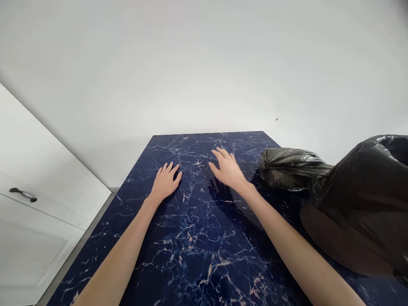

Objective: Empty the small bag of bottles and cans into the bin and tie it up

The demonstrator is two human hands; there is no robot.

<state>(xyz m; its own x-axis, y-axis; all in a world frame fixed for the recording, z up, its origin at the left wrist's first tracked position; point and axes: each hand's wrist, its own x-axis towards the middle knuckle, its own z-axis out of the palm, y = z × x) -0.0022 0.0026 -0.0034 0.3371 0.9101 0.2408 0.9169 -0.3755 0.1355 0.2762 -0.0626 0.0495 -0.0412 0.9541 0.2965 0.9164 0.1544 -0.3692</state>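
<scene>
A person's left hand (165, 182) lies flat, fingers spread and empty, on a dark blue marble-patterned desk (197, 238); the right hand (227, 169) hovers open, holding nothing. Just right of its fingers lies a crumpled black plastic bag (288, 168), probably light, soft and slippery, best gripped at its bunched neck.

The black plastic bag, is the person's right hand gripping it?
No, the right hand is open with spread fingers above the dark marble table, apart from the black plastic bag.
</scene>
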